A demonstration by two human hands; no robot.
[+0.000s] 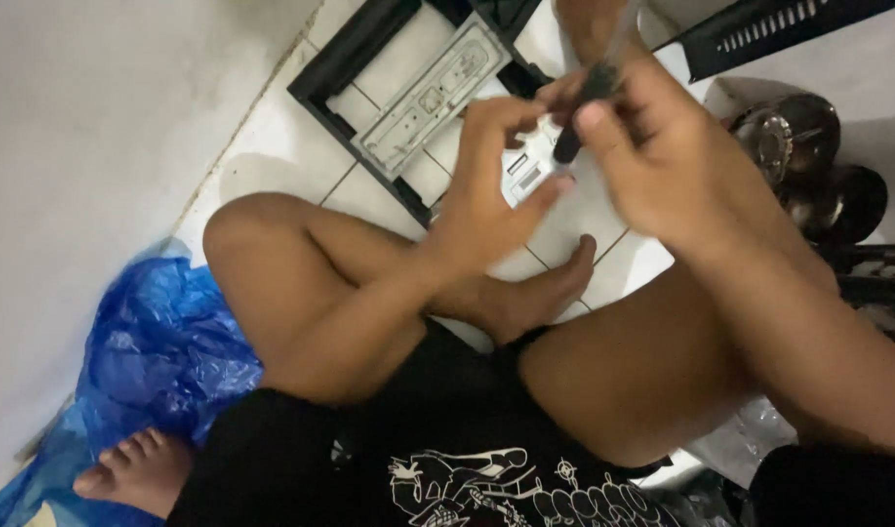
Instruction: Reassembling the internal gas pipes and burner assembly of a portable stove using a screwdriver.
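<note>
Left hand (486, 185): was clamped around a small white rectangular plastic part (527, 168), held above the white tiled floor (603, 244).
Right hand (652, 146): was closed on a slim black-tipped tool (582, 107), its tip touching the part.
Part position: between both hands, at 12 o'clock from the crossed legs.
Black rectangular plastic frame (345, 63): lay on the floor at 11 o'clock.
Blue plastic bag (159, 351): lay at 8 o'clock.
</note>
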